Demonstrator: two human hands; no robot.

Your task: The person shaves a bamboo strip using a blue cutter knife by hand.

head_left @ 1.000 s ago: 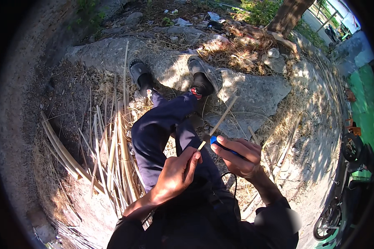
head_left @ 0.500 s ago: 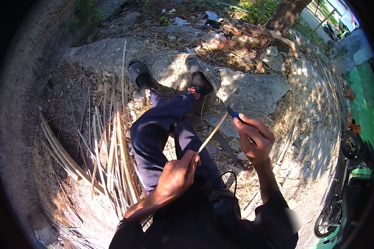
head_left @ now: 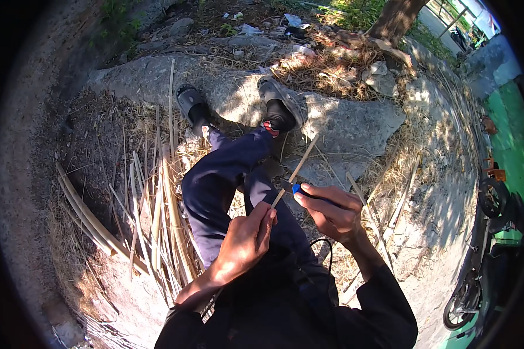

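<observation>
The left hand (head_left: 243, 243) pinched a thin pale strip (head_left: 304, 157) between thumb and fingers, the strip slanting up and rightward above the dark trousers (head_left: 212, 183). The right hand (head_left: 333, 213), fingers curled, gripped a blue knife (head_left: 297, 189), its blade at the strip just beyond the left hand. Longer pale strips (head_left: 172, 218) lay heaped at left.
</observation>
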